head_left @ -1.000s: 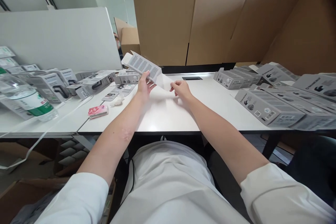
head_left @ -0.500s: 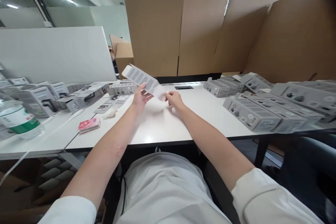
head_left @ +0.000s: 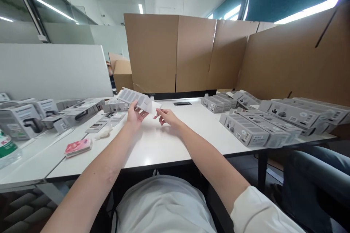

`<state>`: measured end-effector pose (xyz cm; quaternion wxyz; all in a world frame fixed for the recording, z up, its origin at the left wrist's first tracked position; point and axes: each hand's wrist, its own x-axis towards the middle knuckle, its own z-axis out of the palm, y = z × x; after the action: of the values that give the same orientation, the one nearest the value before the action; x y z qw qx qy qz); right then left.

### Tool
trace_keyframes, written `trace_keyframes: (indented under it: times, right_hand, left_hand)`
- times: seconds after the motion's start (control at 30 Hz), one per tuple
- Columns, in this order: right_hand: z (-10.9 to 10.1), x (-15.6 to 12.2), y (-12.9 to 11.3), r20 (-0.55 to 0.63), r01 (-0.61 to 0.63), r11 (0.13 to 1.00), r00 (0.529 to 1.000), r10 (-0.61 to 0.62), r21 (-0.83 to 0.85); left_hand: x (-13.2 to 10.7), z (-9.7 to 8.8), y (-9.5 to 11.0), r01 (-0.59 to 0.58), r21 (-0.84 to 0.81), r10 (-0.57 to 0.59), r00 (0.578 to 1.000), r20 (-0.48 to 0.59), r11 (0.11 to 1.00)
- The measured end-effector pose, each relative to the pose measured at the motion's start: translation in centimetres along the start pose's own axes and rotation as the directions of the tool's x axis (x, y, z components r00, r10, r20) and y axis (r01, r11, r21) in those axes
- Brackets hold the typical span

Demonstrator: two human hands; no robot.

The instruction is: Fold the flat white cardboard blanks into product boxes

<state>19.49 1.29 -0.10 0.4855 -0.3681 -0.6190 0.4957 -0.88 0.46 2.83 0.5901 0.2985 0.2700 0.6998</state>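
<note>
My left hand (head_left: 136, 113) is closed round the underside of a grey and white cardboard box (head_left: 135, 97), held tilted above the white table. A white end flap (head_left: 154, 106) sticks out from the box's right end. My right hand (head_left: 167, 116) is at that flap, thumb and forefinger pinched together at its edge. Beyond the left hand, another grey box (head_left: 116, 105) lies on the table. Flattened printed card pieces (head_left: 105, 122) lie left of my left forearm, with a crumpled whitish piece (head_left: 104, 133) beside them.
Several grey boxes (head_left: 243, 128) lie in rows at right, more packed boxes (head_left: 27, 118) at left. A pink packet (head_left: 78, 147) and a plastic bottle (head_left: 8, 149) stand left. Tall cardboard panels (head_left: 153, 54) rise behind the table (head_left: 175, 149). Someone's dark-trousered leg (head_left: 308, 174) is at lower right.
The view has tilted up and shifted right. The box in my left hand has levelled out somewhat, and my right hand's fingers have shifted at its end flap.
</note>
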Motion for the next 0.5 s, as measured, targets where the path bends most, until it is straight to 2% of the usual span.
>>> trace_keyframes:
  times: [0.27,0.5]
  right_hand:
    - [-0.18,0.02,0.0,-0.075,0.049,0.998,0.996,-0.052,-0.036]
    - [-0.15,0.47,0.26,-0.082,0.076,0.995,0.993,-0.082,-0.068]
  left_hand:
    - [-0.85,0.5,0.13,0.039,0.033,-0.041,0.996,0.08,0.999]
    - [-0.07,-0.02,-0.24,0.052,0.081,-0.05,0.999,-0.019,0.995]
